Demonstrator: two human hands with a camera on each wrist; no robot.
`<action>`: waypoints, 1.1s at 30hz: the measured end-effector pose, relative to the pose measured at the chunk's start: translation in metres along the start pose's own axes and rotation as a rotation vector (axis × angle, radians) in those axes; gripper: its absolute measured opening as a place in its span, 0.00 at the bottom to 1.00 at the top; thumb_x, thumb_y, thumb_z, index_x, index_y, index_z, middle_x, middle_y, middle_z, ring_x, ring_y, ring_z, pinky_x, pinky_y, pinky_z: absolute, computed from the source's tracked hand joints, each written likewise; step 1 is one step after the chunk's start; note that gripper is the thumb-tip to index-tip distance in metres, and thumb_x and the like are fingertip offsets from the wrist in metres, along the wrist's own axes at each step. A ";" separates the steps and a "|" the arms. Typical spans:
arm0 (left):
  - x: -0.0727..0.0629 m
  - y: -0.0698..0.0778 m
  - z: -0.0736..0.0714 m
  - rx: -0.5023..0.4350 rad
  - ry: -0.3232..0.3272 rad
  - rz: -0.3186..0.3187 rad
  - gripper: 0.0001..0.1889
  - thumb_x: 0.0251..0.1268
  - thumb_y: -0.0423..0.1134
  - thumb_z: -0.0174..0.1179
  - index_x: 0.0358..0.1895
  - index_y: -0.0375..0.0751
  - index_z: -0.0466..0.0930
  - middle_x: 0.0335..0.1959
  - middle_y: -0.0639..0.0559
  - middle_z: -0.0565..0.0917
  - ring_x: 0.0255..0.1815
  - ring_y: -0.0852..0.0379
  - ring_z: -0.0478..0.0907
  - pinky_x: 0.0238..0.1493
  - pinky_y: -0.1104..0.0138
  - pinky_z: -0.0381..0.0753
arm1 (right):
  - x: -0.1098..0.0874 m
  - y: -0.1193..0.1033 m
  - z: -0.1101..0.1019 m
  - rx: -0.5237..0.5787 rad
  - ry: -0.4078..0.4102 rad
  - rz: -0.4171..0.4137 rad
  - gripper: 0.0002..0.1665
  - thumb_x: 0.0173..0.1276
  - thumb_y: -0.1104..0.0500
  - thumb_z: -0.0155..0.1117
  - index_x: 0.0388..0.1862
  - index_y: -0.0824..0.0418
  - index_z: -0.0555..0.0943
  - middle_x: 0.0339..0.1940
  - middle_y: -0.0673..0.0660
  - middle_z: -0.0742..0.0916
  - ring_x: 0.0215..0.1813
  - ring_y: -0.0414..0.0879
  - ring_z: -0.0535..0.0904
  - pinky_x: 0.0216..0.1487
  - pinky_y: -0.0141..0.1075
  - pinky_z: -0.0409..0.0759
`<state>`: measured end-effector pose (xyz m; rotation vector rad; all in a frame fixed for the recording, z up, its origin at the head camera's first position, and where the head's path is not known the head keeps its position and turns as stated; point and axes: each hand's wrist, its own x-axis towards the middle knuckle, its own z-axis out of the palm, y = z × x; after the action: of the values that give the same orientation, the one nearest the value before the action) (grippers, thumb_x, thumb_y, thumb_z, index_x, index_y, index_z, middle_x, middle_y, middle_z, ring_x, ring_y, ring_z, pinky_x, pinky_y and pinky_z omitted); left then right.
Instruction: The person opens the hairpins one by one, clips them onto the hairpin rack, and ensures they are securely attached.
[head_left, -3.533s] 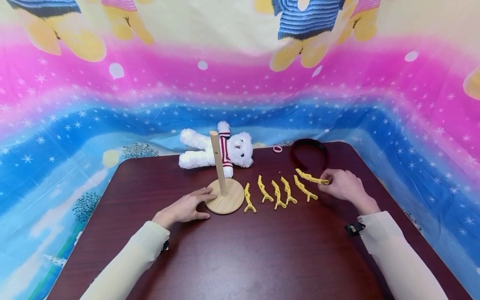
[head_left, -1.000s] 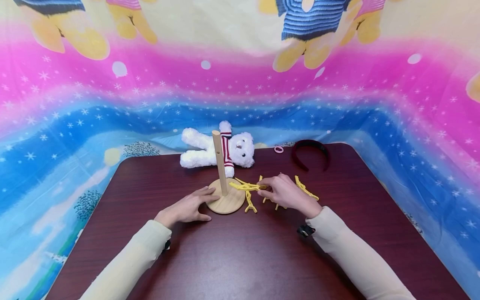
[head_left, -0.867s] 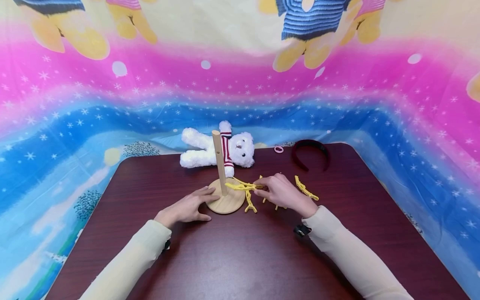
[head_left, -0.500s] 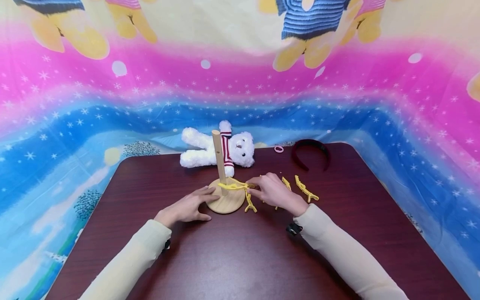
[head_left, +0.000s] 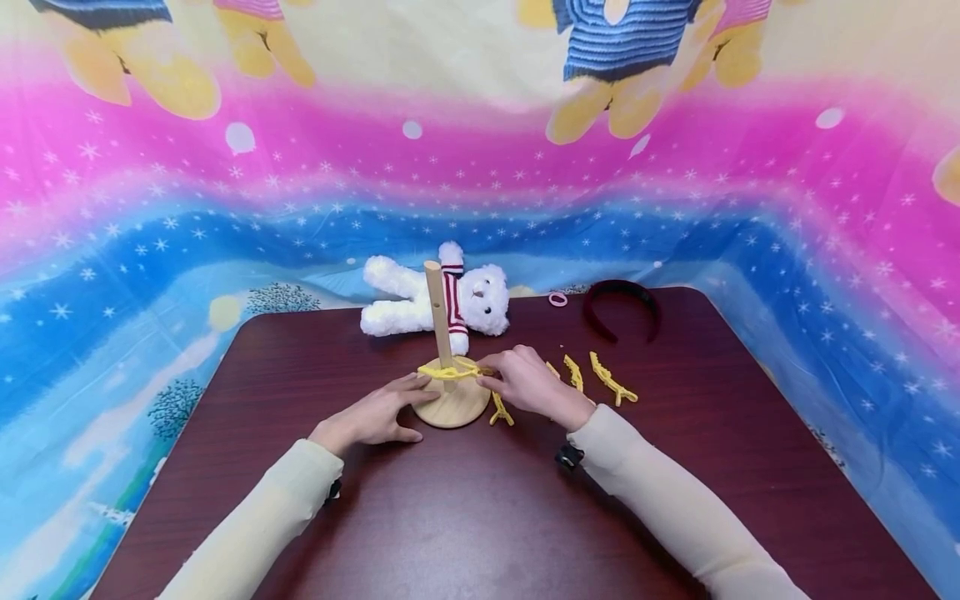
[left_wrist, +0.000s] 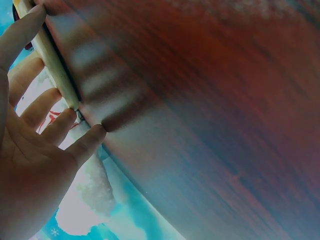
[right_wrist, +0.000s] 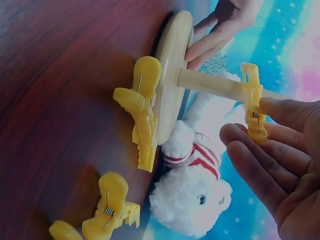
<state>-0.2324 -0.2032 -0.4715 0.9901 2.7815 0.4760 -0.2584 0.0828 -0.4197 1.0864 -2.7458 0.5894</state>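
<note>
In the head view my right hand (head_left: 527, 379) pinches the handle end of a yellow alligator hair clip (head_left: 450, 373). This clip lies across the upright wooden post (head_left: 438, 321), low above its round base (head_left: 459, 410). From the right wrist view, the held hair clip (right_wrist: 253, 90) crosses the post (right_wrist: 212, 83); whether it bites on it I cannot tell. My left hand (head_left: 372, 414) rests on the base's left edge, and its straight fingers (left_wrist: 57, 125) touch the rim in the left wrist view. Another yellow clip (head_left: 500, 408) lies just right of the base.
Several more yellow hair clips (head_left: 612, 380) lie in a row to the right, some partly hidden by my right hand. Behind them are a dark red headband (head_left: 621, 287) and a pink hair tie (head_left: 551, 298). A white teddy bear (head_left: 483, 302) lies on its back behind the post.
My right hand picked up the rightmost hair clip and has carried it left to the post. The left hand stays on the base.
</note>
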 end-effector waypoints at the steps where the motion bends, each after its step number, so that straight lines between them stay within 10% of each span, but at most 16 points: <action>1: 0.000 0.000 0.000 -0.004 -0.004 -0.004 0.38 0.55 0.48 0.73 0.72 0.50 0.71 0.78 0.40 0.63 0.80 0.39 0.55 0.76 0.47 0.62 | 0.001 -0.001 0.001 0.003 0.002 0.000 0.13 0.68 0.55 0.68 0.48 0.58 0.89 0.39 0.53 0.92 0.22 0.36 0.71 0.30 0.31 0.74; 33: 0.002 0.001 0.000 -0.007 -0.001 -0.006 0.39 0.56 0.48 0.73 0.72 0.49 0.70 0.79 0.42 0.62 0.81 0.40 0.54 0.75 0.47 0.64 | 0.011 0.000 0.015 -0.008 0.049 0.075 0.17 0.67 0.49 0.69 0.48 0.57 0.88 0.35 0.52 0.92 0.24 0.37 0.75 0.29 0.31 0.75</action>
<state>-0.2331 -0.2014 -0.4713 0.9799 2.7793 0.4836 -0.2662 0.0700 -0.4302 0.9583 -2.7539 0.6058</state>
